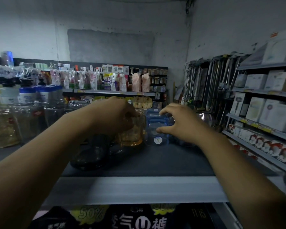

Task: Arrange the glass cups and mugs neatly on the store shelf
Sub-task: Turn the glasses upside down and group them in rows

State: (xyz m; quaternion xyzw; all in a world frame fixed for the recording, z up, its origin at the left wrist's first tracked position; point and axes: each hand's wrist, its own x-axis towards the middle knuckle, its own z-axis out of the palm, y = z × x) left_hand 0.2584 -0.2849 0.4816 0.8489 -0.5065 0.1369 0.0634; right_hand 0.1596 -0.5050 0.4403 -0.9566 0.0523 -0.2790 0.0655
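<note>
Though dimness blurs both, the left hand (116,114) grips an amber mug (130,135), the right hand (182,123) a blue cup (157,123).

we see a dim, bluish-grey picture, with the wall (111,45) across the top the palest part and the shelf top (155,161) at centre sunk in shadow. soft blur smears the packets (92,80) at mid left and the glassware (23,119) at the left edge, and we notice the wide lens bowing the racks (262,116) at the right edge outward.
</note>
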